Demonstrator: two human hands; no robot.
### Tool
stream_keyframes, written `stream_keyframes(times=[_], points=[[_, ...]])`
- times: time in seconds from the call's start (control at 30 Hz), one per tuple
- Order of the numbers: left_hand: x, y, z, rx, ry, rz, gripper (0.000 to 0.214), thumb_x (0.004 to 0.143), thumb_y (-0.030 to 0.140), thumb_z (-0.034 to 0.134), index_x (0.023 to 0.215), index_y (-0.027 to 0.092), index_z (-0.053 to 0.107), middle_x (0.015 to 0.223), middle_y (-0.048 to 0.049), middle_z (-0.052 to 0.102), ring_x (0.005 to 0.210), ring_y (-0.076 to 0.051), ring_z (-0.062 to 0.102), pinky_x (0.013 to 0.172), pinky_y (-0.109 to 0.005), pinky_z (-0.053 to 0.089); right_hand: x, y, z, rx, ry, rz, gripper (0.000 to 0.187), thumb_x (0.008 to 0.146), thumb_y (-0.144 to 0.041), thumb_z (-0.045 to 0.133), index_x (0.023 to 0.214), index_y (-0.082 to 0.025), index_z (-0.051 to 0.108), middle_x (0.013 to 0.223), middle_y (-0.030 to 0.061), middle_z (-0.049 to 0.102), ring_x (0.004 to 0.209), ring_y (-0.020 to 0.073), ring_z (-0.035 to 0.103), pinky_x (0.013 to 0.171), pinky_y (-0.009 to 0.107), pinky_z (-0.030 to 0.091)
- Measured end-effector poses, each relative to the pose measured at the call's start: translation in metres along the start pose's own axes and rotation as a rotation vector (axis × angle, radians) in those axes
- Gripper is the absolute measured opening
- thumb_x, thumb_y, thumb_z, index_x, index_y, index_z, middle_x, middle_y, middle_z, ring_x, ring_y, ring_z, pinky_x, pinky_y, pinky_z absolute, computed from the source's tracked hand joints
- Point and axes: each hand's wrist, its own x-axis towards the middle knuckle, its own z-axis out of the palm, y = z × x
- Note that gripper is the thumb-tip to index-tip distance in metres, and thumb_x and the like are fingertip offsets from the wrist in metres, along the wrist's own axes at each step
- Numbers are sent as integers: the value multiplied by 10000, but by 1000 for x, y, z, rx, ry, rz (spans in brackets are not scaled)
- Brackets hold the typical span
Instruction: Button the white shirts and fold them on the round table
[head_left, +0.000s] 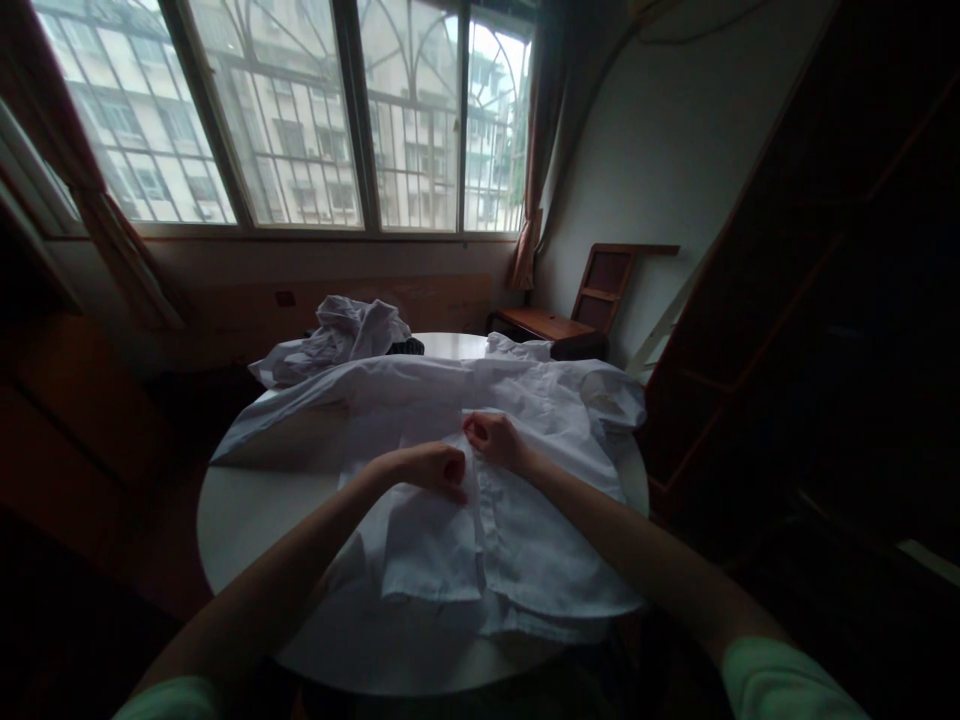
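A white button-front shirt [555, 550] lies spread face up, its front opening running down toward me and one sleeve stretched out to the left. My right hand [495, 440] is closed at the upper part of the opening, thumb and fingers pinching the cloth edge. Just left of it and slightly nearer to me, my left hand [439, 470] curls its fingers closed on the other front panel, by the opening. Its fingertips are partly hidden, and whatever small piece of cloth they hold is hard to make out.
The shirt lies on a round white table [240, 520]. A heap of crumpled white clothes [352, 330] sits at its far left, beside a small dark item [406, 347]. More white cloth [517, 347] lies at the far edge. Beyond stands a wooden chair [555, 322] near barred windows.
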Motion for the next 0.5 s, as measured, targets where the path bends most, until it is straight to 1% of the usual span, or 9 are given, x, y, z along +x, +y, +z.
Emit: stream_keyframes(times=[0.07,0.13,0.23,0.33,0.4,0.47,0.5], points=[[0,-1,0,-28,-20,-6,301,586,348,717,756,136,587,642,32,523,556,-71,427,532,-202,323,-7,-6,-4,120,-71,-18,203,777,-272,482,731,-127,616,535,-33,484,508,72,407,519,188,283],[0,-3,0,-63,-47,13,305,566,328,735,754,135,591,648,33,534,563,-68,436,538,-195,328,-13,-13,-9,216,-184,-20,259,783,-299,466,656,-120,602,516,-40,452,506,67,381,498,184,265],[2,-5,0,-118,-85,22,281,555,314,744,713,135,596,620,43,540,555,-61,443,532,-184,323,-22,-23,-19,290,-344,-10,330,793,-339,444,588,-114,571,504,-44,422,498,60,356,474,181,243],[4,-6,0,-143,-89,-34,284,532,318,755,686,132,607,571,55,523,526,-55,433,509,-179,306,-29,-32,-32,245,-504,-43,385,801,-391,434,556,-118,551,476,-53,371,472,53,322,460,188,217],[4,-6,0,-149,-86,-52,292,527,330,756,696,132,622,567,54,527,522,-55,434,502,-179,301,-33,-38,-40,165,-582,-79,373,795,-394,445,565,-122,555,468,-56,367,459,49,320,462,196,206],[3,-5,1,-165,-80,-34,294,529,334,753,711,134,637,579,48,544,530,-57,445,507,-179,309,-36,-45,-47,87,-611,-103,319,771,-370,482,577,-128,555,473,-56,388,453,48,333,466,204,199],[3,-5,1,-177,-79,-19,290,532,332,752,716,134,644,582,46,550,534,-58,449,512,-178,314,-37,-48,-50,64,-601,-106,286,756,-350,502,580,-131,552,479,-56,400,456,49,342,470,205,200]])
